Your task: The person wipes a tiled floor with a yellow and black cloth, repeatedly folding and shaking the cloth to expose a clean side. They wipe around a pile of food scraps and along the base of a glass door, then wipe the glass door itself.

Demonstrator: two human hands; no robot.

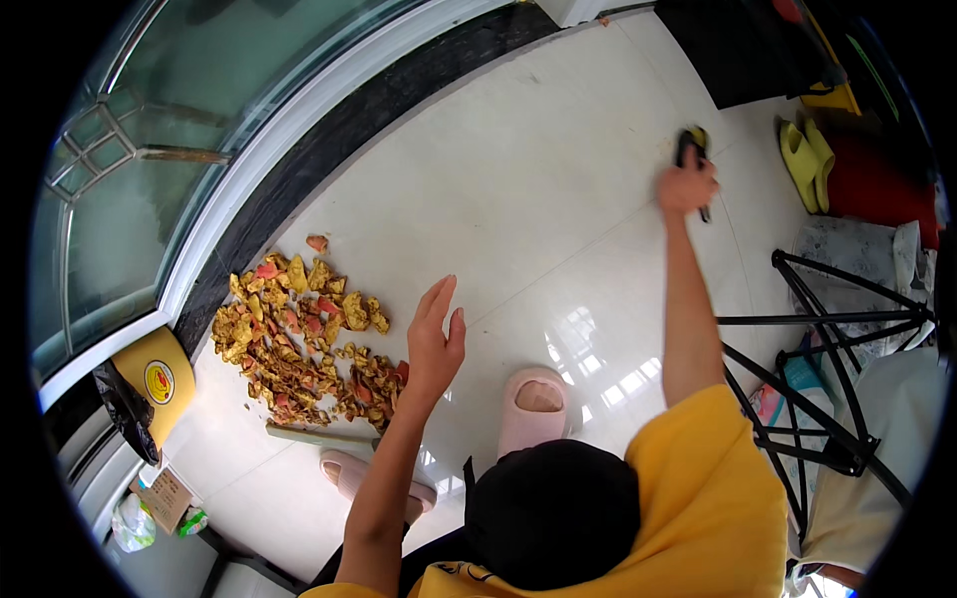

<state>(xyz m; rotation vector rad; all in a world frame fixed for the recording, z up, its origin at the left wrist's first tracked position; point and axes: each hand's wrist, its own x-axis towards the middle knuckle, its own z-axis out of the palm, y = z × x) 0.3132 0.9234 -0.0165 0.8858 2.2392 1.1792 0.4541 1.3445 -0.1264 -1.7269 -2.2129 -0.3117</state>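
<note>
My right hand (684,187) reaches far out to the right, low over the pale tiled floor (508,187). It grips a black hand tool (695,138) with some yellow on it; blur hides its exact kind. My left hand (437,340) hangs over the floor with the thumb apart from the fingers, holding nothing. Just left of it spreads a heap of dried peel pieces (299,321), yellow-brown and reddish. One loose piece (318,243) lies apart above the heap. Along the heap's lower edge lies a pale green strip (314,435), partly hidden behind my left forearm.
A glass door (187,82) with a black stone sill (359,127) borders the left. Beside it stands a yellow-brown bin (161,366) with a black bag. At right are green slippers (806,164) and a black folding frame (822,329). My pink slippers (532,418) are below.
</note>
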